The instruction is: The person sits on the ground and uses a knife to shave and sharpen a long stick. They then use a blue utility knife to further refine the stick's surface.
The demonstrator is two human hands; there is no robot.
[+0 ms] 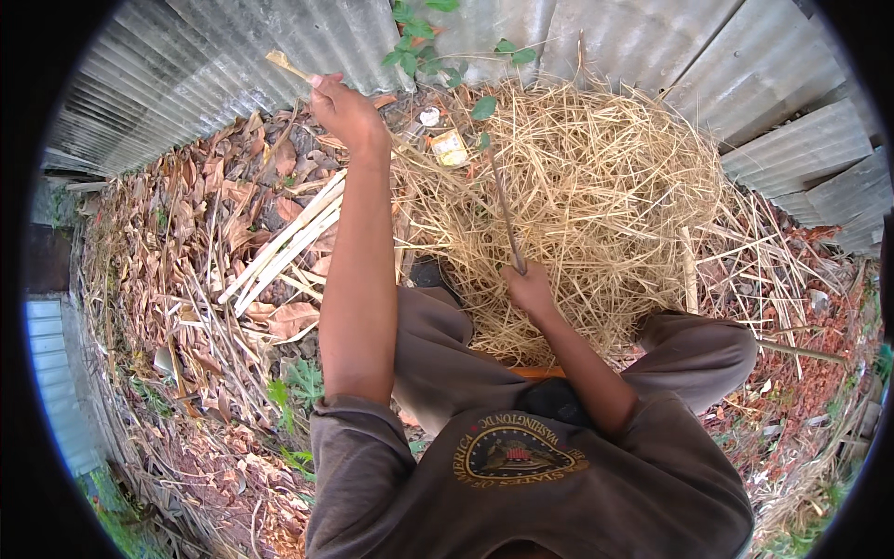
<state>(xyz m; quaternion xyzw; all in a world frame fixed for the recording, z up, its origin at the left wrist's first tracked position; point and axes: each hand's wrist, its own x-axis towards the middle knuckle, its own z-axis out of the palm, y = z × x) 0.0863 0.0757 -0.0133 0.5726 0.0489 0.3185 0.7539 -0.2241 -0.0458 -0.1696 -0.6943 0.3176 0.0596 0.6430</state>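
Note:
My left hand [346, 116] is stretched far forward on the left, closed around a short pale plant stalk [287, 64] whose end juts out toward the metal fence. My right hand [531, 291] is closed on the near end of a long, thin, dark tool [504, 207]. It points forward over the straw; whether it is a blade seen edge-on or a rod I cannot tell. In front of me spreads a heap of dry straw shavings [596, 196]. Several peeled pale stalks [289, 242] lie together on the leaves, left of the heap, partly behind my left forearm.
Corrugated metal sheets [233, 65] stand along the far side. A leafy green vine [414, 42] hangs before them. A yellow-and-white wrapper [449, 148] lies by the heap. Brown dry leaves [223, 196] cover the left ground; thin loose sticks [754, 252] lie right. My bent legs flank the straw.

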